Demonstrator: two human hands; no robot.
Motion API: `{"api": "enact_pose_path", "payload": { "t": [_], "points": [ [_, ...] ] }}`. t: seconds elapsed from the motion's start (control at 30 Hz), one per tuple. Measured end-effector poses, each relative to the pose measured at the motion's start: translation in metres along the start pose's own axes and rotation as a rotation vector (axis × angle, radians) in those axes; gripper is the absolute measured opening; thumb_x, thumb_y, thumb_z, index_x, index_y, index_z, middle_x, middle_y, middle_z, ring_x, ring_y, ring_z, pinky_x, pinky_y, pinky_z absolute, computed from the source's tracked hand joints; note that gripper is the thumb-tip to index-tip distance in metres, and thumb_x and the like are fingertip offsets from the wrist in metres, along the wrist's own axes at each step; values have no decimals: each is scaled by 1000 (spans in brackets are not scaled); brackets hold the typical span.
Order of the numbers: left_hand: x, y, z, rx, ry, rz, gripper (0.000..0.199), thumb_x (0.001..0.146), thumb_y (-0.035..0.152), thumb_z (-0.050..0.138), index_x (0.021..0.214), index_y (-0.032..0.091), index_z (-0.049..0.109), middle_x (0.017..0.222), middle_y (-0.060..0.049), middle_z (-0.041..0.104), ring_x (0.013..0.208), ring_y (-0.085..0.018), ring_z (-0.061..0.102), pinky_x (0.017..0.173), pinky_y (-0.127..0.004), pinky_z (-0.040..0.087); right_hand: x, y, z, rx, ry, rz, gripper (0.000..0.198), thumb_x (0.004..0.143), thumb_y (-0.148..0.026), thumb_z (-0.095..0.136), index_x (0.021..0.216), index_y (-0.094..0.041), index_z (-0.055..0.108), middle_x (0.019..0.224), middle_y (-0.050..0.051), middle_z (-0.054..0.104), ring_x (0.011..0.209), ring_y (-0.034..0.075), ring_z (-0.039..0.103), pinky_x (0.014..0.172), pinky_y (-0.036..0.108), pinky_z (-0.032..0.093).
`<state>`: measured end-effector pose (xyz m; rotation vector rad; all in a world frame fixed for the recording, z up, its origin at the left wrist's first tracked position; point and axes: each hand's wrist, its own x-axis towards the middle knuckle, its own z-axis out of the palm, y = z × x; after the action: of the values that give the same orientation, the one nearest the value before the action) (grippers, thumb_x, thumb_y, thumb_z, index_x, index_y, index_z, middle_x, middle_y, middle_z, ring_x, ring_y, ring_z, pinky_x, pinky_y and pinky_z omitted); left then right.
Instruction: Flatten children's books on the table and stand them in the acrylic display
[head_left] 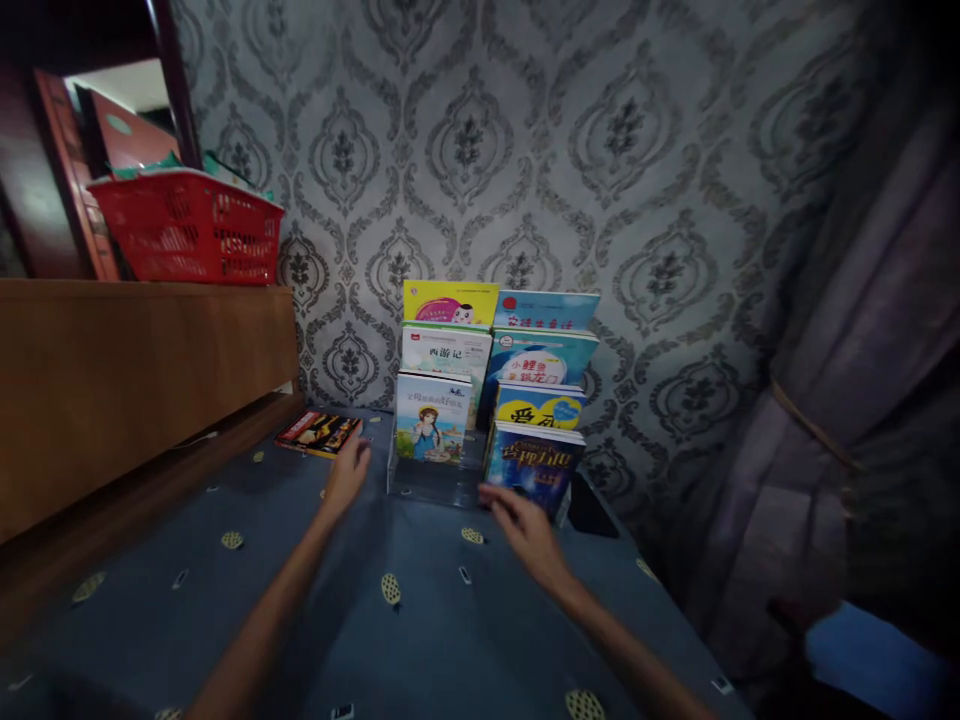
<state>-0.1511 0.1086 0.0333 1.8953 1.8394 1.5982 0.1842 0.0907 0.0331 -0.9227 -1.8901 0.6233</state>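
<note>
A clear tiered book stand [439,487] stands against the wall with picture books in two columns. Its left front book [431,420] shows a girl in a blue dress; at right front is a dark blue book [532,465]. My right hand [525,525] is at the stand's front edge, below the dark blue book, fingers stretched out and holding nothing. Left of the stand, my left hand [350,472] is beside a dark book with red and yellow on its cover [319,433], which lies flat. Its fingers are extended; whether they touch that book I cannot tell.
Blue patterned cloth [420,640] covers the surface under the stand. A wooden cabinet [150,390] on the left carries a red basket [195,230]. A black flat thing [592,510] lies right of the stand, and a curtain [810,430] hangs further right.
</note>
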Motion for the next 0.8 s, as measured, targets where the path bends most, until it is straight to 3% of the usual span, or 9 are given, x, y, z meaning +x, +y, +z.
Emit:
{"api": "enact_pose_path", "payload": {
  "t": [0.1,0.2,0.3,0.5,0.8],
  "points": [
    [60,32,-14,-105,118,71,32,91,33,47,107,15,69,105,-11,74,100,-25,68,92,-38,54,54,-28,-23,84,107,-34,41,89,-33,51,123,-17,67,117,14,74,103,26,72,82,40,62],
    [110,62,-18,-145,115,84,33,90,30,49,110,13,69,107,-11,74,100,-23,68,94,-36,53,101,-48,-34,98,186,-27,46,87,-27,50,130,-15,59,109,13,72,91,22,73,71,34,62],
    [142,86,-12,-134,108,87,31,88,25,52,111,13,69,107,-10,75,103,-23,68,97,-37,51,133,-60,-35,93,189,53,51,84,-19,49,135,-17,54,103,8,70,83,18,73,60,26,60],
    [171,110,2,-171,83,110,34,83,18,55,114,11,67,109,-11,75,102,-23,69,95,-36,53,158,-76,-31,74,181,138,55,84,-11,52,139,-16,48,109,9,67,84,17,72,53,19,56],
    [178,111,7,-259,74,64,33,80,14,53,111,13,65,106,-11,75,95,-21,71,88,-36,57,176,-84,-16,76,198,246,57,83,-3,52,139,-14,49,107,8,68,83,17,74,51,18,55]
  ]
}}
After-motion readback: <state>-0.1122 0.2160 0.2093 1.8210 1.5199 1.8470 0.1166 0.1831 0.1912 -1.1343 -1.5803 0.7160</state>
